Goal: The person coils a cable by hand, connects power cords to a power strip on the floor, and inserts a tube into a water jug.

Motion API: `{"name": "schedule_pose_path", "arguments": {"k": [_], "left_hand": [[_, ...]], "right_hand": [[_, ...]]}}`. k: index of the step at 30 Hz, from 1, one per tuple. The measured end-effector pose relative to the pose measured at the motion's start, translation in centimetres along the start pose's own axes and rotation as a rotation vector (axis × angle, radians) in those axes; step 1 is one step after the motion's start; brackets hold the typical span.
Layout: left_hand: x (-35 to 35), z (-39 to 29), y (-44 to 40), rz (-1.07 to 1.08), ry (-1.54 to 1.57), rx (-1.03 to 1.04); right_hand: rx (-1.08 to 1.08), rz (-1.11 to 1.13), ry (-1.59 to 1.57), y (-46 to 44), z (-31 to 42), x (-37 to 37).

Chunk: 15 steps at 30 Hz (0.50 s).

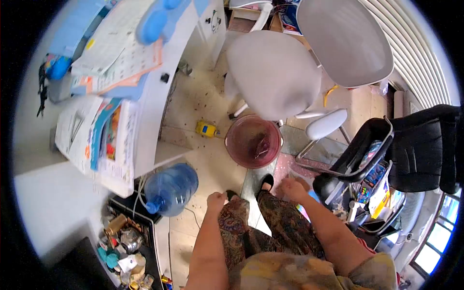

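Note:
My left hand (216, 200) is closed in a loose fist beside my left knee, with nothing visible in it. Near my right leg is my right hand (292, 188), blurred, so its fingers do not show clearly. Both hands are over the patterned trousers (275, 212) and black shoes. Ahead of my feet stands a translucent reddish bucket (249, 147) with something dark and wet at its bottom; neither hand touches it. A large blue water jug (174, 188) lies on its side left of my left hand.
A yellow bottle (206, 128) lies on the debris-strewn floor. Pale chairs (273, 72) stand beyond the bucket, and a black chair (415, 150) is at right by a piled-up container. A white desk (169, 72) with papers runs along the left. Glass jars (130, 239) and clutter sit lower left.

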State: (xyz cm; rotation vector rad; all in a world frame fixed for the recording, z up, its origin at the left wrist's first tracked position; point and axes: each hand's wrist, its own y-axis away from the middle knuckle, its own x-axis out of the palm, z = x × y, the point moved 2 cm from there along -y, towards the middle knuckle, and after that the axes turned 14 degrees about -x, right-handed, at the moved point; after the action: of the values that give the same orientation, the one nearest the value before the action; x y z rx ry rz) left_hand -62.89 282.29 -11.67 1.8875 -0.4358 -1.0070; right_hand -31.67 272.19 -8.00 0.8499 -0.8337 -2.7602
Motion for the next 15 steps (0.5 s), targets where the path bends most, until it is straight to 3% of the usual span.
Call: {"name": "schedule_pose_path", "arguments": {"k": [2,3,4,5,6,7,9,10,11,12,13,14,15], "left_hand": [[0.8,-5.8,-0.4,0.055,0.019,0.067],[5.4,-2.2,-7.7,0.089,-0.016,0.103],[5.4,-5.1,-7.4,-0.059,0.004,0.208],[5.5,-8.8,-6.3,-0.205,0.02,0.311],[6.9,-10.2,-7.8,-0.091,-0.039,0.21],[8.0,-11.8,-9.7,0.015,-0.092,0.119],[9.2,-14.8,-12.1,0.144,-0.262,0.229],[10.2,-14.7,-14.0,0.185,-0.207,0.178],[11.3,-14.5,-16.1,0.222,-0.146,0.128],[12.2,-14.1,-18.0,0.195,-0.136,0.128],[13.2,-13.3,-20.2,0.112,-0.011,0.165],[13.7,-13.2,-22.2,0.03,0.114,0.206],[14.4,-12.9,-24.6,0.088,0.103,0.147]], "right_hand": [[0.009,-0.12,-0.029,-1.7,-0.6,-0.2],[0.01,-0.167,-0.095,-2.9,-2.5,0.6],[0.009,-0.212,-0.164,-4.4,-4.1,1.4],[-0.065,-0.102,-0.061,-5.9,-4.3,0.8],[-0.071,-0.102,-0.069,-7.4,-6.1,1.7],[0.065,-0.039,-0.082,-9.6,-8.5,2.7],[0.272,-0.031,-0.053,-13.7,-8.9,3.1],[0.253,-0.029,-0.053,-15.6,-10.5,4.8],[0.28,-0.115,-0.297,-17.3,-12.3,6.8],[0.303,-0.194,-0.548,-19.5,-14.2,8.6],[0.415,-0.044,-0.738,-21.5,-14.9,9.2],[0.387,-0.035,-0.738,-23.9,-16.0,10.4],[0.375,-0.034,-0.618,-25.9,-17.1,11.9]]}}
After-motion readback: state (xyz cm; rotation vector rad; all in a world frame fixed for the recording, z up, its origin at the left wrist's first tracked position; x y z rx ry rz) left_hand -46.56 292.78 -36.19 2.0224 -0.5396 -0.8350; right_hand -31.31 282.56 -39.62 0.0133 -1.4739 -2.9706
